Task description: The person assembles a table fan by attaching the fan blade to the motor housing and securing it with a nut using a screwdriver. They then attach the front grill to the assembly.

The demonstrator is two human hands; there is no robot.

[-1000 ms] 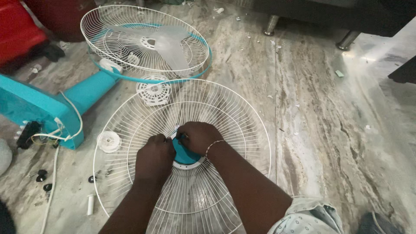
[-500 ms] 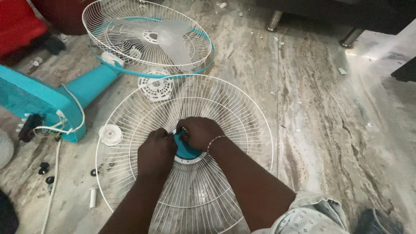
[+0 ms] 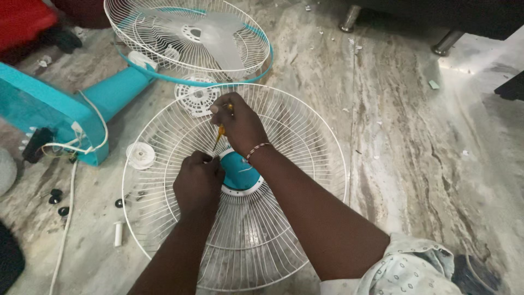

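A round white wire fan guard (image 3: 297, 136) lies flat on the marble floor, with a teal centre cap (image 3: 240, 172) ringed in white. My left hand (image 3: 197, 183) rests closed on the wires at the cap's left edge. My right hand (image 3: 238, 124) is raised above the guard, shut on a thin yellow-handled screwdriver (image 3: 220, 133) whose tip points down toward the cap's upper left rim.
Behind the guard stands a teal fan (image 3: 114, 93) lying on its side, with its rear guard and pale blades (image 3: 215, 33). A white vented motor cover (image 3: 196, 97), a white disc (image 3: 141, 155), small black parts (image 3: 54, 195), a white cord (image 3: 65, 229) and furniture legs (image 3: 349, 19) lie around.
My right hand has lifted off the teal cap and moved up and away, now holding the screwdriver upright. The left hand stays at the cap's edge. The view shifted slightly.
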